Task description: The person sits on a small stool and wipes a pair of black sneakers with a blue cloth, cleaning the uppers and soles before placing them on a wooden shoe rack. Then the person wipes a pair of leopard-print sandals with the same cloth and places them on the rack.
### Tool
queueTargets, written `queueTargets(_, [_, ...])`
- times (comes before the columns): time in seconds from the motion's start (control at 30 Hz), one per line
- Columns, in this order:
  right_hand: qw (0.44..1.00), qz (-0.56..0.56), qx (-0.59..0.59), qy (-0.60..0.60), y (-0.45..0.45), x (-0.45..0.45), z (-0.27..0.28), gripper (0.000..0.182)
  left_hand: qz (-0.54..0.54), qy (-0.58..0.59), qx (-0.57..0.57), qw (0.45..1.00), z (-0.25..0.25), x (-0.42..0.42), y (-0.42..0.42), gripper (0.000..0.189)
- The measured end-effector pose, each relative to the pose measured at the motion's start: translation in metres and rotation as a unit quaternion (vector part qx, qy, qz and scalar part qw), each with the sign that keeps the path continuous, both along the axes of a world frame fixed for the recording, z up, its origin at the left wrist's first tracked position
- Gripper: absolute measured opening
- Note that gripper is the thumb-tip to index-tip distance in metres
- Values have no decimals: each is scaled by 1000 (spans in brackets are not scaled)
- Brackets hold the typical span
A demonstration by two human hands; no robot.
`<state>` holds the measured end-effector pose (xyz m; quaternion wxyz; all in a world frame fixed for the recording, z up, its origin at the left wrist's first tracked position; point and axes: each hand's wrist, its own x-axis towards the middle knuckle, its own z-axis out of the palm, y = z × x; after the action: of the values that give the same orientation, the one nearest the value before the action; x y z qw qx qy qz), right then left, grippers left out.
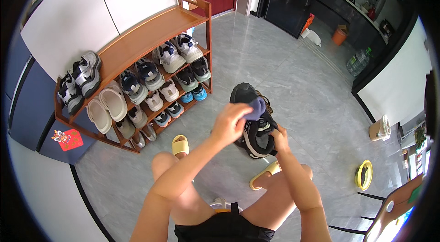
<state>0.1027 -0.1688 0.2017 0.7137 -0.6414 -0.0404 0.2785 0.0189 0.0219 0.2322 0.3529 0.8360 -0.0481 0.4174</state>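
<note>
My left hand (232, 123) pinches a folded purple-blue cloth (256, 108) and holds it against the toe area of a black sneaker (260, 139). The fingers of my right hand (280, 138) grip that sneaker by its collar, with its opening facing up. Another dark shoe (242, 93) shows just beyond the cloth, beside a brown patterned item that I cannot make out. Part of what lies under the held sneaker is hidden.
A wooden shoe rack (137, 41) full of shoes and clogs stands at the left. Yellow slippers (180, 145) are on my feet. A yellow-rimmed basin (367, 175), a lidded bin (380, 128) and a chair are at the right; a large water bottle (358, 62) stands by the doorway.
</note>
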Motion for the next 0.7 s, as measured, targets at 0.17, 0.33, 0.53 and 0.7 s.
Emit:
queueTargets(0.17, [993, 46, 55, 93, 8, -5, 2, 35, 178, 2, 79, 981, 0, 10, 43, 49])
queueTargets(0.33, [981, -65, 101, 155, 23, -4, 1, 40, 89, 39, 56, 994, -16, 8, 6, 43])
queueTargets(0.53, [978, -82, 122, 146, 12, 21, -10, 39, -37, 45, -41, 997, 0, -13, -36, 40])
queueTargets(0.7, [989, -74, 79, 103, 10, 14, 7, 38, -74, 83, -133, 985, -4, -9, -2, 39])
